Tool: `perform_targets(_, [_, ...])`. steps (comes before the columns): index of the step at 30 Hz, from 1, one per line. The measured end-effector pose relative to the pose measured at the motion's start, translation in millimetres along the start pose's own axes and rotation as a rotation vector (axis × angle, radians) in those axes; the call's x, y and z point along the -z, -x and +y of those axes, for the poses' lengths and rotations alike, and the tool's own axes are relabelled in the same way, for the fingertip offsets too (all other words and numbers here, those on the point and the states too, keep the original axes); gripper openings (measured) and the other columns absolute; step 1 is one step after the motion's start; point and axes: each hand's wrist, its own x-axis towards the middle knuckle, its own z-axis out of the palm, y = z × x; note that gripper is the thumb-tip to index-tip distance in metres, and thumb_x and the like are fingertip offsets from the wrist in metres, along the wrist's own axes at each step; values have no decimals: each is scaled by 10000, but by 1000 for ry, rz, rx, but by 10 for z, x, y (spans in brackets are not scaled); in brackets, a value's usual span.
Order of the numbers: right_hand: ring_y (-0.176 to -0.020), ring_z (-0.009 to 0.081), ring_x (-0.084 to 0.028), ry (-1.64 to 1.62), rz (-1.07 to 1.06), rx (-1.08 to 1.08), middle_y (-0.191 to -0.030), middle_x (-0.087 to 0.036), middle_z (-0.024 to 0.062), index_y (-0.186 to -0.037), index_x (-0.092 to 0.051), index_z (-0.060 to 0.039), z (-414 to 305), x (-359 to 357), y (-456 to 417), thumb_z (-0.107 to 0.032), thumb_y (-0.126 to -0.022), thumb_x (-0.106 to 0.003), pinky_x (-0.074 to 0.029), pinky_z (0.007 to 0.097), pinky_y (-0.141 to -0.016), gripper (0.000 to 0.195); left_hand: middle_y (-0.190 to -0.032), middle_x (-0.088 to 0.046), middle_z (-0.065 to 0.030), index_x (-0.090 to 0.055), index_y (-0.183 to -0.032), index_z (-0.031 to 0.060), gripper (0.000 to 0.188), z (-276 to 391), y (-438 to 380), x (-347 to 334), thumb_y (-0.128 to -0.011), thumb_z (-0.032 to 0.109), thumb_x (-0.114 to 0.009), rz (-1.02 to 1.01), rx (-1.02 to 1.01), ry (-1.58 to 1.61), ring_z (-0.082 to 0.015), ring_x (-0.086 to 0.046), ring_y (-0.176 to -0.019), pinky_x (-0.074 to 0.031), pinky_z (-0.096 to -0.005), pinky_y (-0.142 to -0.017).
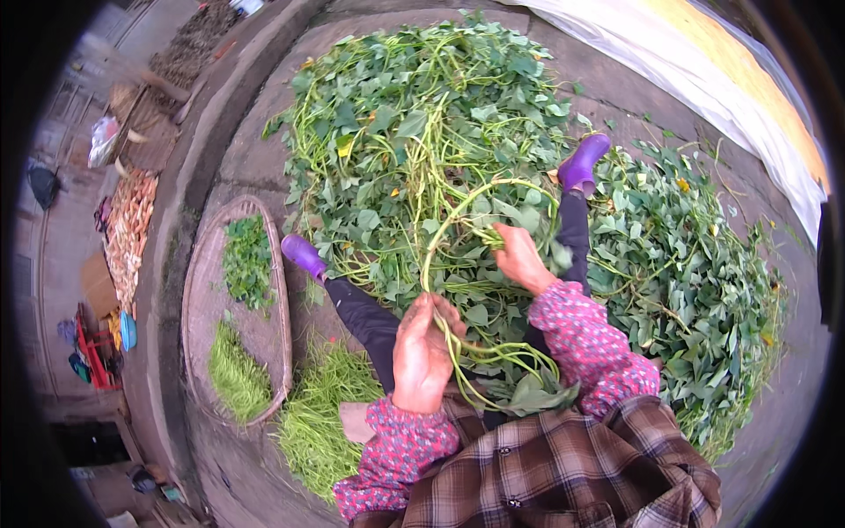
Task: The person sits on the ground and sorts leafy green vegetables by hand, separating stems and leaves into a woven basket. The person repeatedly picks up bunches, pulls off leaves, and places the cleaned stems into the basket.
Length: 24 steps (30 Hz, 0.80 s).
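My left hand [426, 353] is closed around a long green vine stem [432, 254], which arcs up and over toward the right. Below that hand, more of the vine and some leaves [538, 393] hang over my lap. A bunch of cut stalks sticks out of the fingers of my right hand [521, 259], just right of the arc. Between my outstretched legs, and beyond them, spreads a large heap of leafy green vines [422, 132], probably sweet potato. Parts of the heap are hidden behind my hands and the held vine.
A second leafy heap [700, 277] lies on my right. To my left are a pile of thin green stalks [330, 409] and a shallow woven tray [286, 343] holding leaves and stalks. A concrete kerb [173, 264] runs beyond it, with corn cobs [129, 231] past that. White sheeting [739, 105] stretches at upper right.
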Motion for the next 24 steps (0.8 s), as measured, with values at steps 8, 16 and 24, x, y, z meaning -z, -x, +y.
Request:
perform_targets(8, [-563,79,-479,-540,-341,85,-622,-598,74,-808,-614,17,-962,203,274,-162,-730,-722,-427,300,-534,223,-997,-618,-55,-613,-994,30,145,119,-130,-42,-863,89,-595,-16,-234,-211,-139,-574,-836,-478,-288,-743])
perform_targets(16, [-646,34,-461,-720,-205,-129,-676,-596,-12,-839,-641,17,-1111,286,154,-82,-767,-686,-438,258,-579,130,-918,-597,-2,-592,-1039,-19,259,56,-198,72,-909,202,-554,-113,-520,-849,-68,-525,-860,-424,-233,-782])
perform_targets(24, [-560,164,-531,-58,-343,236,-633,-579,124,-814,-603,18,-652,506,-134,-51,-742,-655,-418,317,-535,112,-679,-508,-9,-580,-833,-33,183,204,-41,214,-900,135,-551,-85,-319,-725,-64,-455,-592,-382,-214,-541])
